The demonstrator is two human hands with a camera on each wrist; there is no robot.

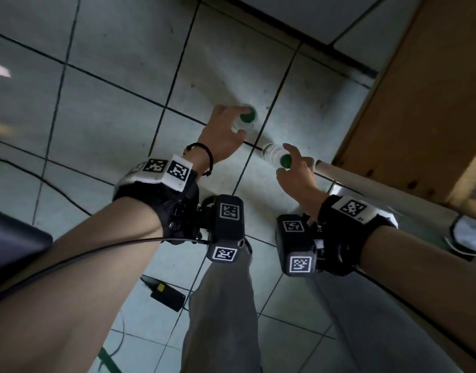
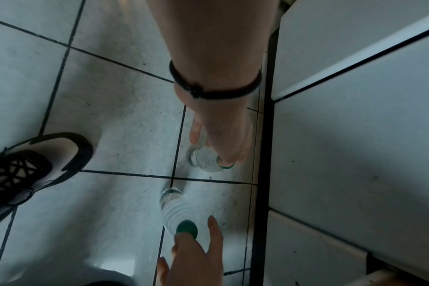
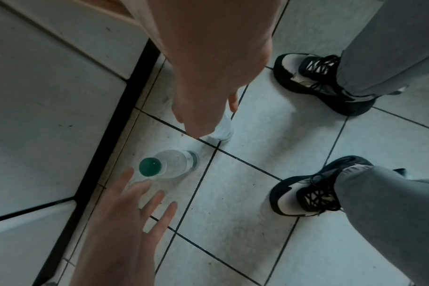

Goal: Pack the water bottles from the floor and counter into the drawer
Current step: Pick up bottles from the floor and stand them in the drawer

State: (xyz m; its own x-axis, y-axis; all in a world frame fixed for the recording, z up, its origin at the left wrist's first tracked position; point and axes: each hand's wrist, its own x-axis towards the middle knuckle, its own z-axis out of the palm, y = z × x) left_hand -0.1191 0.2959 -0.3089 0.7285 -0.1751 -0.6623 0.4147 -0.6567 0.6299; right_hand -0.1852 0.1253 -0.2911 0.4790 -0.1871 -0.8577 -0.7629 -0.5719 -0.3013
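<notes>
Two clear water bottles with green caps stand upright on the tiled floor, close to the cabinet base. My left hand (image 1: 226, 127), a black cord round its wrist, hovers over the smooth bottle (image 1: 246, 118) (image 2: 201, 158) (image 3: 174, 164). Its fingers are spread on either side of the cap and do not close on it. My right hand (image 1: 293, 168) reaches the ribbed bottle (image 1: 273, 154) (image 2: 174, 209) (image 3: 223, 133), with straight fingers beside its cap (image 2: 186, 229). Neither hand holds anything.
White cabinet fronts above a black plinth (image 2: 265, 174) run right behind the bottles. A brown wooden panel (image 1: 420, 103) stands at the right. My two shoes (image 3: 318, 81) (image 3: 306, 193) are planted just behind. A black power adapter (image 1: 167, 294) and its cable lie on the floor at the left.
</notes>
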